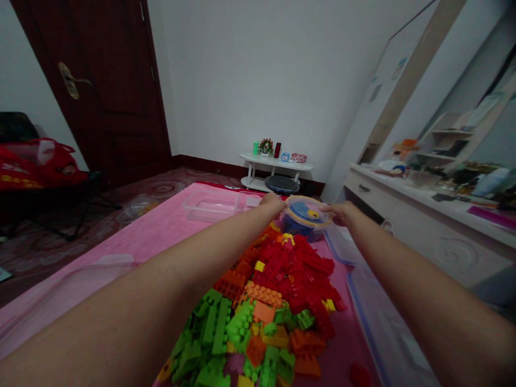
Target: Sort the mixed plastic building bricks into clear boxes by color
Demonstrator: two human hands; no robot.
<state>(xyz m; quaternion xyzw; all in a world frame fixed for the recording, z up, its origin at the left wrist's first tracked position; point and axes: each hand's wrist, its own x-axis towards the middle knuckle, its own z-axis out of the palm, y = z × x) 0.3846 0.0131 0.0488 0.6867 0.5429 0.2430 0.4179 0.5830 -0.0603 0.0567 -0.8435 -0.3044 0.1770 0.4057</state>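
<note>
Tub (pixel 305 219), round, clear plastic, yellow-rimmed, blue within: likely light, stiff, slippery; best taken at opposite rim edges, where left hand (pixel 274 203) and right hand (pixel 341 212) clamp it.

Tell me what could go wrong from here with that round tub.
1. The left hand and right hand are at opposite sides of the round tub; an uneven push might tip it.
2. I can't tell whether its lid is fully seated; if it's loose, the blue contents could spill.
3. The red blocks are heaped close in front of the tub, so dragging it nearer could scatter them.
</note>
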